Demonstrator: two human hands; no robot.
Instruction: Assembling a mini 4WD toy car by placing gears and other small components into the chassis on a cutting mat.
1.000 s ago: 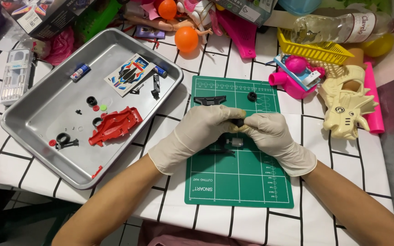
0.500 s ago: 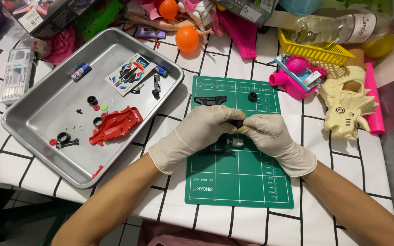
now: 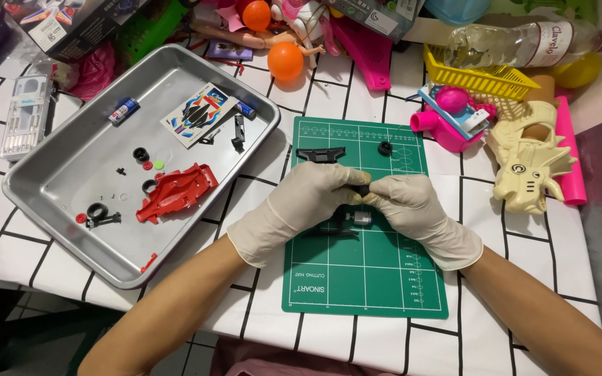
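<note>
Both gloved hands pinching one small dark part over the green mat

The small dark part (image 3: 362, 189) sits mid-mat, left hand (image 3: 301, 205) and right hand (image 3: 412, 209) both gripping it above the cutting mat (image 3: 364, 278). Toward the table's left edge, the metal tray (image 3: 57, 188) holds a red car body (image 3: 175, 193), black wheels and a sticker sheet (image 3: 200, 115); the mat's near half lies open.

Two gloved hands, left hand (image 3: 306, 198) and right hand (image 3: 412, 209), meeting fingertip to fingertip over a green cutting mat (image 3: 364, 278), pinching a small black part (image 3: 362, 189). Metal tray (image 3: 57, 202) to the left, holding a red car body (image 3: 175, 191).
</note>
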